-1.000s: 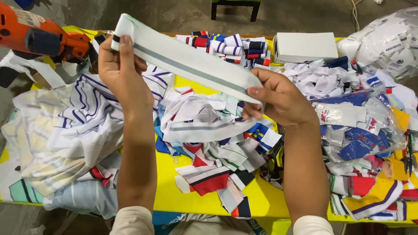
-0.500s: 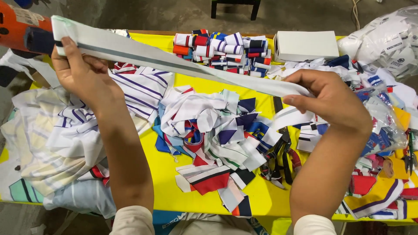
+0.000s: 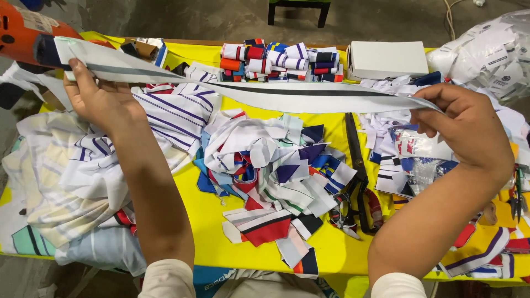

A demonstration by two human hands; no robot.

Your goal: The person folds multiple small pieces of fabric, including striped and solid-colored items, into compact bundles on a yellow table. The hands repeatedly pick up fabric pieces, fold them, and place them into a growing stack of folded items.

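A long white fabric strip (image 3: 265, 94) w/ a dark centre stripe is stretched across the upper half of the frame, above the yellow bench (image 3: 210, 221); its left end is pinched in the left hand (image 3: 102, 99) at upper left, thumb on top, and its right end is grasped by the fingertips of the right hand (image 3: 469, 127) at mid right. To do this well, approx. even tension should be kept at both ends so the strip lies flat w/o twist, and the stripe read along its length. It should be held clear of the scrap pile (image 3: 270, 171) at centre, the black scissors (image 3: 356, 176) right of it, and the orange tool (image 3: 27, 38) at upper left.
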